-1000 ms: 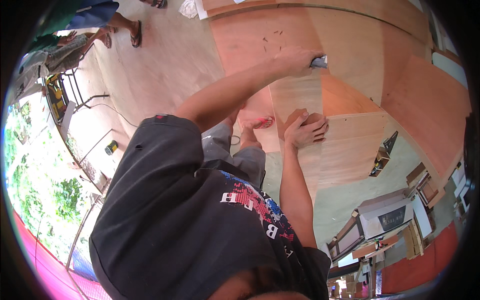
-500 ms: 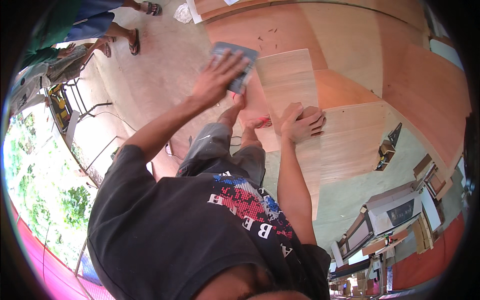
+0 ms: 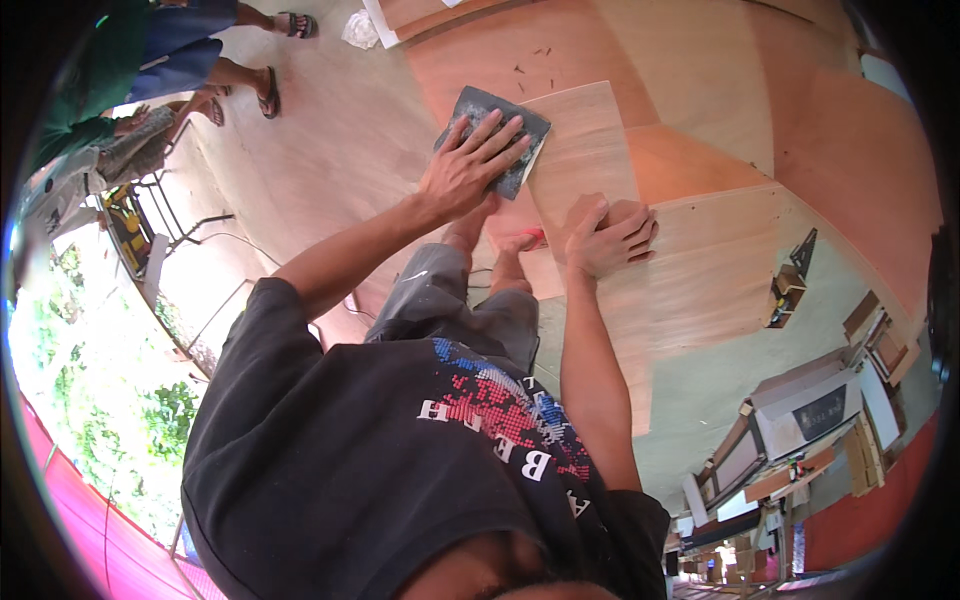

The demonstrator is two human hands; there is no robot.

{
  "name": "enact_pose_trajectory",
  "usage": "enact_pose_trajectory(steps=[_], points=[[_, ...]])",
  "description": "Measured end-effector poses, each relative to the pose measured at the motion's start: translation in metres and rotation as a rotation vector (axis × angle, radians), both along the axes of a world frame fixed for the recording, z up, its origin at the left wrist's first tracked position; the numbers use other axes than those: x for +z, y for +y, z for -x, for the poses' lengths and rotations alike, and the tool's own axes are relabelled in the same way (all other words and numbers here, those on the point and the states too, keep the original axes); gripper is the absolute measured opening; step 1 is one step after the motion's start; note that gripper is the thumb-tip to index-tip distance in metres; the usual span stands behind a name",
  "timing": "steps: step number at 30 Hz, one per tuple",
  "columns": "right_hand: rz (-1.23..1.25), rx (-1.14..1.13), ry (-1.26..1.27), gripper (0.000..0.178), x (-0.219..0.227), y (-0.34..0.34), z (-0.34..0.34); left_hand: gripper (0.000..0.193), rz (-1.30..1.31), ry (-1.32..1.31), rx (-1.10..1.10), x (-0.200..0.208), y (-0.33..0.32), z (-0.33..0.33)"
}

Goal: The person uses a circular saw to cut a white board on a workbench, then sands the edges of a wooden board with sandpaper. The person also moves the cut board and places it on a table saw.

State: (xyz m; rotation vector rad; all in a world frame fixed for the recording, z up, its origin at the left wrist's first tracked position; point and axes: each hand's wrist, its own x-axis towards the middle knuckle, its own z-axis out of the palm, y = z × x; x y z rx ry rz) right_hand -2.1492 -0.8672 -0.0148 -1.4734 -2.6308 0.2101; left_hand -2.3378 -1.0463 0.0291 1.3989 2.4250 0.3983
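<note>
My left hand lies with spread fingers across a dark grey, roughly square sheet that looks like sandpaper. Its thumb is hidden, and the sheet moves with the hand. Pale dust marks the grey face. The sheet's right side overlaps the left edge of a thin light plywood panel. My right hand rests on the plywood, thumb and fingers apart and slightly bent. A darker brown patch shows between thumb and fingers; I cannot tell whether it is shadow.
Reddish plywood sheets spread beyond the panel, with small dark bits on one. A small tool box stands at right. Cartons and offcuts crowd the lower right. Other people's legs and a metal stand are at left.
My left hand has moved right with the grey sheet, which has turned and now meets the panel's edge. My right hand stays at about the same place on the plywood.
</note>
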Motion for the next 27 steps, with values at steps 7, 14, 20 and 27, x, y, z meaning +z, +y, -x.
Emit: enact_pose_trajectory(steps=[7,14,20,27], points=[[0.011,0.017,0.024,0.079,0.002,-0.003,0.004,0.068,0.017,0.121,-0.022,-0.001,0.127,0.017],[-0.012,-0.001,0.022,0.077,0.006,-0.003,0.004,0.063,-0.079,0.046,0.063,-0.016,0.052,0.011],[-0.019,-0.005,-0.016,0.078,-0.002,-0.001,0.001,0.059,0.061,0.073,0.497,-0.035,-0.097,0.078],[-0.046,0.002,0.035,0.077,-0.002,0.0,0.001,0.053,-0.004,-0.595,0.203,-0.004,0.08,0.111]])
